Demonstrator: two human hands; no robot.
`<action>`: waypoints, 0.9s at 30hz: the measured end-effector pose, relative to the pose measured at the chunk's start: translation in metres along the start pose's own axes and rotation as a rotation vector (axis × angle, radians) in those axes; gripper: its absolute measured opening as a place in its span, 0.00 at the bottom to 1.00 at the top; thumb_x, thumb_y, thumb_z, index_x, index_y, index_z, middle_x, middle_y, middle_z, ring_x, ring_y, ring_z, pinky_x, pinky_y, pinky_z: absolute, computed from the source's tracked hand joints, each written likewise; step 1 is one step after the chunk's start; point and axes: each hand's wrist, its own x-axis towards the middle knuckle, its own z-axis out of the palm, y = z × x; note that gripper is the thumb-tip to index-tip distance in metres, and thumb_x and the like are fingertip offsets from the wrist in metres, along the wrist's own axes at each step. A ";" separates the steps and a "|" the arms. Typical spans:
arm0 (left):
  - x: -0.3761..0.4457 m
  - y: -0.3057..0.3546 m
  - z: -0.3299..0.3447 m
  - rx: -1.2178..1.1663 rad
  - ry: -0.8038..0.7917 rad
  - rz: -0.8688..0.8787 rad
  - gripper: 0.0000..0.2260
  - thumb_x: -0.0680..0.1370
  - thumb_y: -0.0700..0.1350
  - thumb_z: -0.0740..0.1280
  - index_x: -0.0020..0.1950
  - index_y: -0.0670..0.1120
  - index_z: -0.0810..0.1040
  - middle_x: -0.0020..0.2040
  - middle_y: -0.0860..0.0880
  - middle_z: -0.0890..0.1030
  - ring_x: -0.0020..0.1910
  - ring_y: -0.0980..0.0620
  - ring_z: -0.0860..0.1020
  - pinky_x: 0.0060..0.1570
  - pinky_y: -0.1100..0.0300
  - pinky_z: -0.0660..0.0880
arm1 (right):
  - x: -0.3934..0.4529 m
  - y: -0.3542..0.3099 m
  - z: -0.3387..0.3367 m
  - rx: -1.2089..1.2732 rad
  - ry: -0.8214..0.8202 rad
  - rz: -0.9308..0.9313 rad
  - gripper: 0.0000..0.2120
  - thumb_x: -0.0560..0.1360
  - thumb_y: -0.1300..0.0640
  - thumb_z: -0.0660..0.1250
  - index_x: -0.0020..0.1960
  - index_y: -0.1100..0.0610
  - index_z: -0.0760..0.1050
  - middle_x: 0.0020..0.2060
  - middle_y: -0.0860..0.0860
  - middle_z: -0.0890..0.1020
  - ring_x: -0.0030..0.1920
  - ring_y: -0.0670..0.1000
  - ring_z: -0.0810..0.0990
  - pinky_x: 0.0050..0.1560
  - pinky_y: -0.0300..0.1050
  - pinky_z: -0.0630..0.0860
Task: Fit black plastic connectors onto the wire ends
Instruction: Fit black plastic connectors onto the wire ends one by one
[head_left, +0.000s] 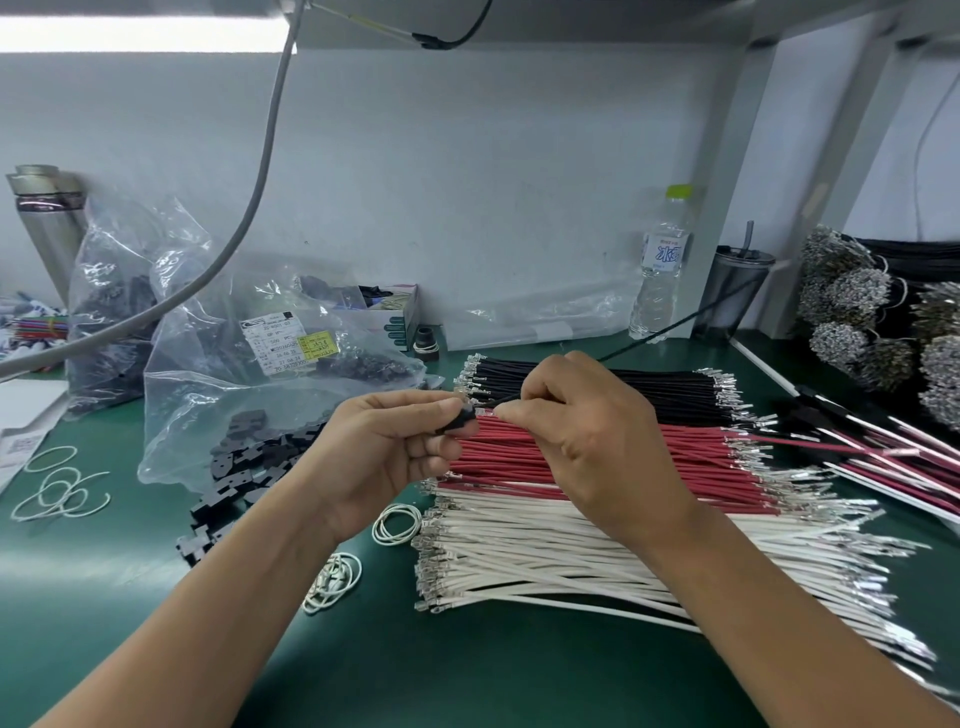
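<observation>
Black connector, pinched in left fingers

Two hands, one bottle, perhaps three bags.

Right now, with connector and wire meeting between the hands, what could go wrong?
The left hand pinches the small black plastic connector only at its fingertips; it may slip. The thin black wire held by the right hand could miss the socket. Forearms hover over the white wire stack, which could scatter.

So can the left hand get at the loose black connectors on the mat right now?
Probably not yet: the left hand already pinches a black connector. The loose connectors lie just below-left of it, with nothing in between.
</observation>
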 end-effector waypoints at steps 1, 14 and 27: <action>0.000 0.001 0.000 0.002 -0.004 -0.018 0.09 0.69 0.41 0.76 0.47 0.40 0.88 0.44 0.39 0.86 0.32 0.51 0.82 0.34 0.61 0.81 | 0.000 0.000 -0.001 -0.038 -0.002 -0.033 0.08 0.76 0.67 0.71 0.53 0.60 0.84 0.39 0.52 0.76 0.41 0.53 0.73 0.31 0.51 0.74; 0.001 0.003 -0.001 -0.033 0.045 -0.126 0.08 0.68 0.41 0.74 0.45 0.41 0.89 0.43 0.40 0.86 0.33 0.50 0.85 0.33 0.61 0.82 | -0.002 -0.007 0.006 -0.102 0.043 -0.099 0.07 0.78 0.66 0.66 0.51 0.62 0.83 0.40 0.53 0.77 0.41 0.53 0.73 0.27 0.49 0.72; -0.001 0.006 0.001 -0.130 -0.075 -0.104 0.08 0.73 0.40 0.71 0.50 0.40 0.85 0.40 0.41 0.85 0.32 0.51 0.83 0.34 0.60 0.83 | -0.002 -0.003 0.009 0.151 0.164 0.057 0.08 0.76 0.65 0.73 0.54 0.59 0.85 0.40 0.52 0.78 0.42 0.51 0.75 0.41 0.45 0.74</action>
